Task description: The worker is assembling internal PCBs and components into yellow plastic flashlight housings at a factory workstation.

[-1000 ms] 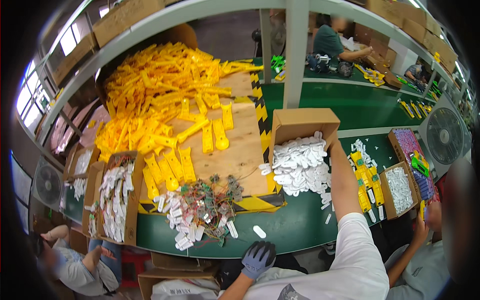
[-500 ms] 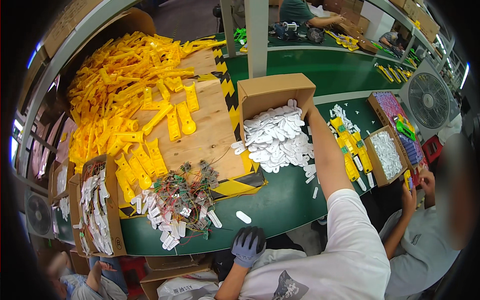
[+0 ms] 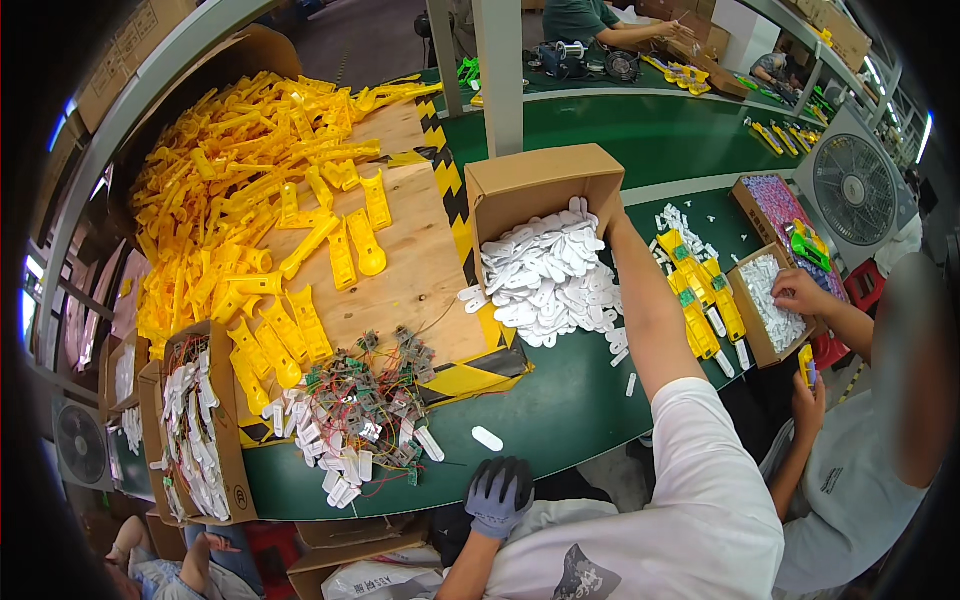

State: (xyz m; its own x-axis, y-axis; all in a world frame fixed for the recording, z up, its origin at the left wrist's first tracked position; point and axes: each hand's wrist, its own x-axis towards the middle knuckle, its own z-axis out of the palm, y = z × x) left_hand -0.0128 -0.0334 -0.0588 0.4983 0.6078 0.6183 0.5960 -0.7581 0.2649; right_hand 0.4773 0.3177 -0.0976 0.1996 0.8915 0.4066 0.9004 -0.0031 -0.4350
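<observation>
My left hand [image 3: 500, 497], in a grey glove with dark fingers, rests at the table's near edge with its fingers slightly apart and nothing in it. Just beyond it lies a single white oval plastic piece [image 3: 487, 438]. My bare right arm reaches forward to a tilted cardboard box [image 3: 545, 175]. My right hand [image 3: 613, 214] is at the box's right side, its fingers hidden from view. From the box's mouth, a heap of white oval plastic pieces [image 3: 553, 275] spreads onto the green table [image 3: 560, 385].
Yellow plastic housings [image 3: 230, 160] pile up on a wooden board [image 3: 415, 230] at left. Wired circuit boards [image 3: 385, 385] lie near me, beside a carton of white parts [image 3: 238, 440]. At right, a co-worker's hand [image 3: 800, 293] is over a box of small white parts [image 3: 752, 290].
The co-worker at right has moved one hand over the box of small white parts. My view has shifted slightly; my own hands stay in about the same places.
</observation>
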